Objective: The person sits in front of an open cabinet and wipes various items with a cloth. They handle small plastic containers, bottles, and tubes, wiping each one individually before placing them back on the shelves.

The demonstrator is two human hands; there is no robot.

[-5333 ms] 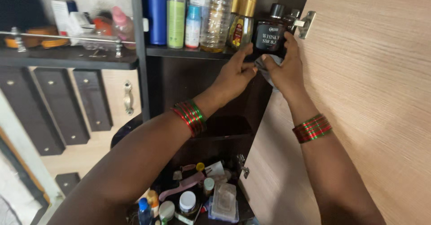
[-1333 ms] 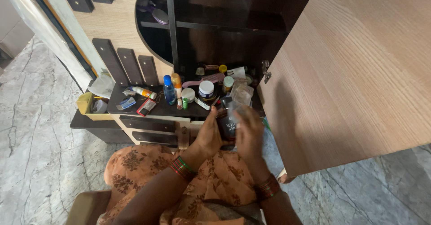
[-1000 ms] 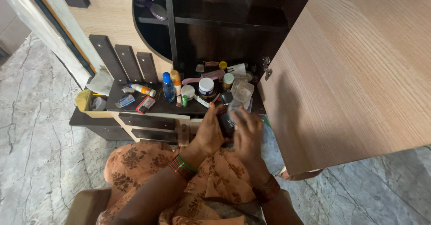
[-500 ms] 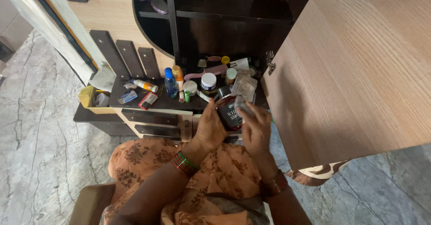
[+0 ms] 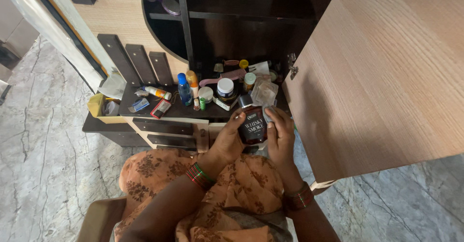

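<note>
At the bottom of the frame lies the person's lap in orange floral-print cloth (image 5: 232, 184), with red-and-green bangles on both wrists. Just above it, at lower centre, the left hand (image 5: 227, 143) and the right hand (image 5: 280, 135) meet around a dark square glass bottle with a grey cap (image 5: 252, 123). The left hand's grip is closed around the bottle's left side and back, thumb up near its shoulder, holding it upright with the label facing the camera. The right hand's grip is curled against the bottle's right edge, fingers (image 5: 273, 114) pressing a small pale cloth (image 5: 267, 115) to the glass; how much of the cloth it has hold of cannot be told. The bottle is lifted clear, in front of the near edge of a dark low tabletop (image 5: 145, 112) with cream drawers beneath. On that tabletop, at frame centre, stand a blue plastic bottle (image 5: 183, 89), an orange-capped bottle (image 5: 192, 81), a white-lidded round jar (image 5: 224, 87), a pink comb (image 5: 223, 77) and a clear plastic pouch (image 5: 263, 93). To the left sits a yellow box (image 5: 98, 109). Farther up are dark open cabinet shelves (image 5: 251, 16), and the right of the frame is filled by a light wood-grain cabinet door (image 5: 386, 73) standing open. Grey marble floor (image 5: 43, 164) spreads on the left
</note>
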